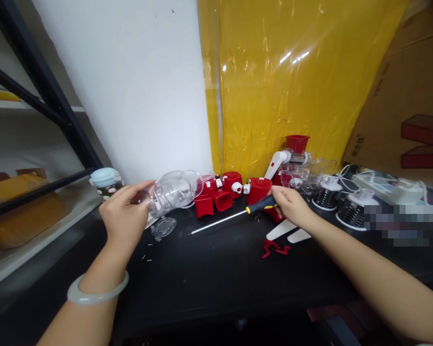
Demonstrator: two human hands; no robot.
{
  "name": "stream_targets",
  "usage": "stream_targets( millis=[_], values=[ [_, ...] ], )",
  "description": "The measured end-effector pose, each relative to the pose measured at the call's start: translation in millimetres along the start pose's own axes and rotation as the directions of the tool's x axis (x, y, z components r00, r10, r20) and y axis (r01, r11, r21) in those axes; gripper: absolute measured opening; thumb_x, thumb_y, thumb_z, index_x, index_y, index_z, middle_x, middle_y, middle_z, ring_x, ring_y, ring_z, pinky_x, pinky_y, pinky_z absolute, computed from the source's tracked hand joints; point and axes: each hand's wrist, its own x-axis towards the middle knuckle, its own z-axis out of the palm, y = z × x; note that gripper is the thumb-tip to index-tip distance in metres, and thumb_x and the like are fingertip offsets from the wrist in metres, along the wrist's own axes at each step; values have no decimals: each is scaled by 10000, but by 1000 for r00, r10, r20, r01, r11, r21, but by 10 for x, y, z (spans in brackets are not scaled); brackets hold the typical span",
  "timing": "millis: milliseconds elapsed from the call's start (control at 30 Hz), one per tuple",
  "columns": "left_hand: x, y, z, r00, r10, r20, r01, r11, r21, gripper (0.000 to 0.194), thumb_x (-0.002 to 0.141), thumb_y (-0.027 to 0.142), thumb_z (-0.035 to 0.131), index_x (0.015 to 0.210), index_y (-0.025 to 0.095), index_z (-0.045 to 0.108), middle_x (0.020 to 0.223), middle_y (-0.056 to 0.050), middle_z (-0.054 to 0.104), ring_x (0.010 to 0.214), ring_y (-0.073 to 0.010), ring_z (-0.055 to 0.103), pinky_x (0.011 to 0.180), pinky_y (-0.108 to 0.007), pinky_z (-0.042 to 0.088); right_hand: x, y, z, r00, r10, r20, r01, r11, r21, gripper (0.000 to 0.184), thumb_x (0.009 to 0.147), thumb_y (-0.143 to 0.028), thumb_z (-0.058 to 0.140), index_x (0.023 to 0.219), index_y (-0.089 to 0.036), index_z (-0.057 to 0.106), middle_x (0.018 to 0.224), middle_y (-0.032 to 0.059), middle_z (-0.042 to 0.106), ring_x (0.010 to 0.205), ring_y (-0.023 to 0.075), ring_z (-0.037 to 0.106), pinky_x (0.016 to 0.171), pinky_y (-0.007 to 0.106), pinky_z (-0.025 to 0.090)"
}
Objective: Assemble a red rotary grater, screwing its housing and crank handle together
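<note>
Between the left fingers (142,185), pinched at its left end: a clear plastic housing (175,191), raised over the counter (202,288), round flanges toward the right. Right fingers (279,193) pinch a long-shafted screwdriver (234,216) at the butt of its handle; shaft slants left, tip apart from the clear plastic housing. Judgement: a grip farther down the handle should steer the tip better; clear plastic probably wants light, even pressure, left fingers kept off the shaft's line. Small pale bits (149,260), below the left fingers, too small to identify. Counter black. Beyond and between the fingers, red plastic housings (204,207); just below the right fingers, white flat arms (281,229) and red zigzag pieces (270,245); to their right, grater drums (350,214). Farther beyond: white panel (130,96), yellow film (292,86); far right, cardboard box (393,105); far left, black-framed shelf (54,113).
</note>
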Motion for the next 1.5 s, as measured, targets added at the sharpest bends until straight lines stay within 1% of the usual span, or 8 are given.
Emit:
stream_targets(
  millis=[133, 267, 467, 600, 800, 967, 1200, 1500],
  values=[
    [2, -93, 106, 973, -229, 12, 229, 963, -141, 313, 772, 341, 691, 1049, 207, 753, 850, -53, 747, 735, -216, 673, 715, -353, 546, -18, 10, 125, 993, 19, 116, -17, 1000, -14, 451, 936, -567, 359, 666, -220, 458, 440, -58, 482, 410, 119, 486, 484, 246, 383],
    [11, -41, 195, 911, -362, 198, 408, 862, -301, 304, 678, 297, 732, 956, 177, 754, 817, -48, 761, 757, -223, 691, 718, -327, 558, -12, 56, 216, 978, 46, 201, -43, 999, -20, 409, 946, -544, 352, 712, -221, 443, 467, -70, 496, 437, 115, 513, 507, 233, 388],
    [-88, 79, 344, 795, -349, 497, 574, 698, -428, 253, 587, 298, 775, 772, 145, 695, 737, -44, 743, 682, -214, 685, 649, -304, 549, 45, 142, 323, 946, 74, 315, -73, 997, -14, 386, 935, -559, 382, 755, -221, 434, 512, -62, 539, 489, 126, 567, 548, 243, 438],
    [-204, 66, 467, 738, -294, 608, 620, 653, -436, 267, 584, 295, 762, 777, 140, 663, 738, -51, 729, 660, -206, 674, 593, -287, 526, 127, 203, 389, 922, 85, 378, -91, 996, -3, 357, 932, -545, 406, 804, -214, 445, 579, -39, 589, 546, 136, 613, 584, 263, 491],
    [-322, 49, 596, 730, -230, 644, 599, 669, -440, 253, 593, 302, 754, 764, 161, 632, 681, -32, 691, 635, -195, 652, 609, -302, 524, 207, 215, 395, 851, 52, 522, -53, 998, -14, 270, 934, -395, 471, 1039, -165, 565, 869, 40, 682, 748, 137, 671, 716, 293, 544],
    [-377, 75, 631, 735, -185, 652, 562, 704, -434, 232, 634, 338, 733, 764, 170, 638, 681, -39, 697, 648, -209, 660, 624, -323, 537, 197, 131, 341, 785, 19, 620, 73, 990, -123, 304, 793, -272, 675, 1081, -175, 664, 1003, 58, 702, 904, 182, 660, 841, 328, 513],
    [-419, 9, 724, 777, -168, 607, 468, 799, -378, 294, 634, 361, 759, 845, 168, 691, 848, -80, 756, 808, -266, 690, 726, -349, 548, 210, 98, 415, 776, -42, 630, 253, 935, -250, 321, 773, -191, 687, 1094, -193, 694, 1134, 86, 680, 1052, 229, 622, 953, 361, 458],
    [-374, -9, 724, 817, -146, 558, 332, 910, -249, 164, 682, 247, 668, 823, 190, 725, 815, -63, 760, 771, -258, 667, 732, -338, 506, 380, 162, 599, 782, -97, 615, 378, 859, -346, 334, 808, -115, 654, 1137, -173, 665, 1169, 101, 663, 1076, 219, 616, 982, 371, 460]
  ],
)
